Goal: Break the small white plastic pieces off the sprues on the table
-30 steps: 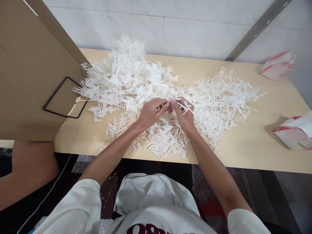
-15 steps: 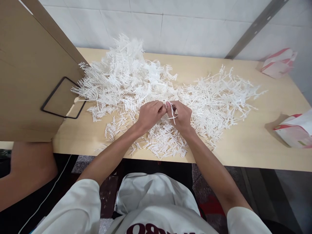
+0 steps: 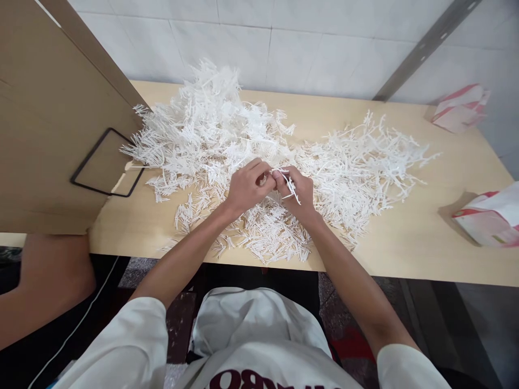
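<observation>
Between my two hands is a thin white branched plastic piece, its prongs sticking out over the right palm side. My right hand is closed around it with thumb and finger pinched. Close against it, my left hand pinches with thumb and forefinger at the near end; the fingertips hide what lies between them. A large heap of white plastic pieces rises behind and to the left. Another heap of longer branched strands spreads on the right. Small loose pieces lie below my hands.
A cardboard box stands at the left of the wooden table, with a black wire frame by it. Two red-and-white paper packets sit at the right. Another person's bare limb shows at lower left. A tiled wall is behind.
My left fingers have lifted and curled into a rounder pinch. My right hand has turned slightly and shifted left, and the branched piece's prongs now point more toward the lower right.
</observation>
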A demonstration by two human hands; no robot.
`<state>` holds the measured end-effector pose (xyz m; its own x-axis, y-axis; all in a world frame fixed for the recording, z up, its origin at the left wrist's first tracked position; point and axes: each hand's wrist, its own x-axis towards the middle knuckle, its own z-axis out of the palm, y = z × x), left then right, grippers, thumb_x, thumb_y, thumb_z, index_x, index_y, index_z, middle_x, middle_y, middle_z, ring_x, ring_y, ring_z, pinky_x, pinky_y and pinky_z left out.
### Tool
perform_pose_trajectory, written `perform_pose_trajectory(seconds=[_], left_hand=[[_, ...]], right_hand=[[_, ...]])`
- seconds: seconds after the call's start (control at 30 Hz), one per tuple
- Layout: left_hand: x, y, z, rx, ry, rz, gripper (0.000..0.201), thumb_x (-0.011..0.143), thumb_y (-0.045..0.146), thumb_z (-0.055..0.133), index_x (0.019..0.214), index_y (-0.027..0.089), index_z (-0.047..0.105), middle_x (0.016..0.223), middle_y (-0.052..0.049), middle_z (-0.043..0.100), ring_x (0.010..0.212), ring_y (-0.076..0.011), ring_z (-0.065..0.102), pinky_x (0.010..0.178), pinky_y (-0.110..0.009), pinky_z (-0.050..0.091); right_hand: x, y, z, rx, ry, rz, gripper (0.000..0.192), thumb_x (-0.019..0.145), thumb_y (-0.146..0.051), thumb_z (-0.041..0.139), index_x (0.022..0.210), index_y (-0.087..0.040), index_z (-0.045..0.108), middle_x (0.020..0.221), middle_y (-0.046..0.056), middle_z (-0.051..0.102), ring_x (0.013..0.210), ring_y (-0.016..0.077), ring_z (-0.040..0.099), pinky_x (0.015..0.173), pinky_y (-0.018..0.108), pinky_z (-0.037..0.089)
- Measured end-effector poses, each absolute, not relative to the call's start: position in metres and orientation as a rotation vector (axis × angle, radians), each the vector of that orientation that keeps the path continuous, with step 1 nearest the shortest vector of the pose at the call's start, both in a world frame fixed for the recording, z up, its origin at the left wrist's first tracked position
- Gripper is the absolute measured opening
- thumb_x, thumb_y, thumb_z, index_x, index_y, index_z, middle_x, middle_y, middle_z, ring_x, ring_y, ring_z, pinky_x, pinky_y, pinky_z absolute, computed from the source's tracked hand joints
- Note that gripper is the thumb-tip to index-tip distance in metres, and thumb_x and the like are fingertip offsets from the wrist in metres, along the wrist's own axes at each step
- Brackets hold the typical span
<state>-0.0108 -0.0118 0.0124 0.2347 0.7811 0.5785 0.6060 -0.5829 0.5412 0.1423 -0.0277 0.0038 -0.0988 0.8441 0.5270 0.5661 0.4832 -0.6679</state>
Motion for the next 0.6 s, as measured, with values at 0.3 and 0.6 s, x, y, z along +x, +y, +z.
perform_pose_trajectory(seconds=[0.3,0.6], left_hand=[[-0.0152,-0.0044,0.0104,2.271,1.214,1.140,0.009,0.085,0.025,0.054,0.082,0.019,0.060,0.079,0.000,0.063,0.066,-0.0098,0.051,0.060,-0.025,0.039],[-0.0130,-0.0073,0.0087,2.317,1.209,1.226,0.023,0.093,0.034,0.049,0.088,0.019,0.065,0.082,-0.001,0.068,0.068,-0.0084,0.056,0.062,-0.022,0.041]], right_hand=[[0.1423,-0.0291,0.0030,-1.181,-1.801,0.338,0.027,0.092,-0.048,0.048,0.093,-0.025,0.063,0.072,-0.001,0.065,0.060,0.0110,0.056,0.062,0.028,0.046],[0.1405,-0.0294,0.0062,-1.216,-1.715,0.301,0.023,0.092,-0.043,0.051,0.089,-0.023,0.062,0.075,-0.001,0.066,0.064,0.0102,0.057,0.063,0.026,0.045]])
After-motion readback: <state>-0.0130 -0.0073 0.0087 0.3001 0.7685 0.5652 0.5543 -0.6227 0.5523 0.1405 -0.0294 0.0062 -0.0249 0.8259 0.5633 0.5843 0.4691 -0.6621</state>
